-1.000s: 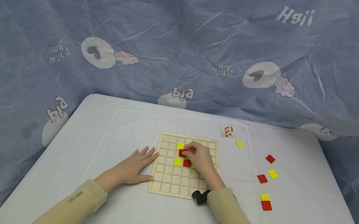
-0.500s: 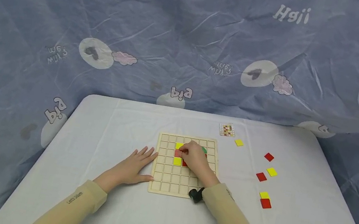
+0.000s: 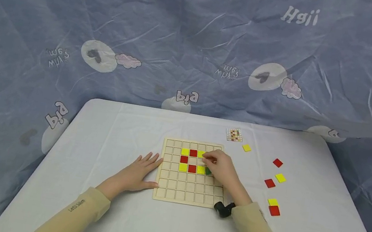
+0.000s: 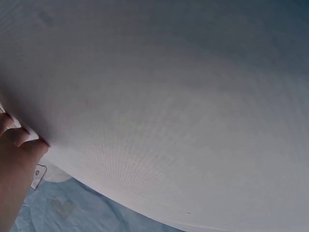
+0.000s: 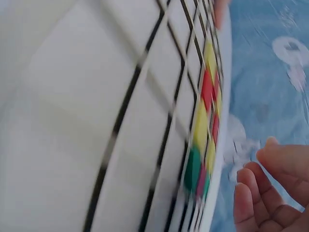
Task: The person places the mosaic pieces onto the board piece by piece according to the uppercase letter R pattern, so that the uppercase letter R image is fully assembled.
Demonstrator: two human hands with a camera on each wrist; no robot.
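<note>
A wooden grid board (image 3: 174, 184) lies on the white table. My left hand (image 3: 136, 172) lies flat with spread fingers, its fingertips at the board's left edge; some fingers (image 4: 17, 137) show in the left wrist view. Over the board's right part hovers my right hand (image 3: 222, 170), and the right wrist view shows its fingers (image 5: 244, 203) loosely bent around nothing. Set in the cells are yellow tiles (image 3: 182, 167) and red tiles, among them a red tile (image 3: 184, 159) in the left of the filled columns. A green piece (image 5: 192, 169) sits at the right, partly hidden in the head view.
Loose red tiles (image 3: 269, 183) and yellow tiles (image 3: 280, 178) lie right of the board, one yellow tile (image 3: 246, 148) farther back. Behind the board is a small pattern card (image 3: 234, 134). A black device (image 3: 223, 209) is at the right wrist. A printed blue cloth (image 3: 196, 52) hangs behind.
My right hand set the red tile into a cell between two yellow ones, let go of it and moved right. The left hand stayed in place.
</note>
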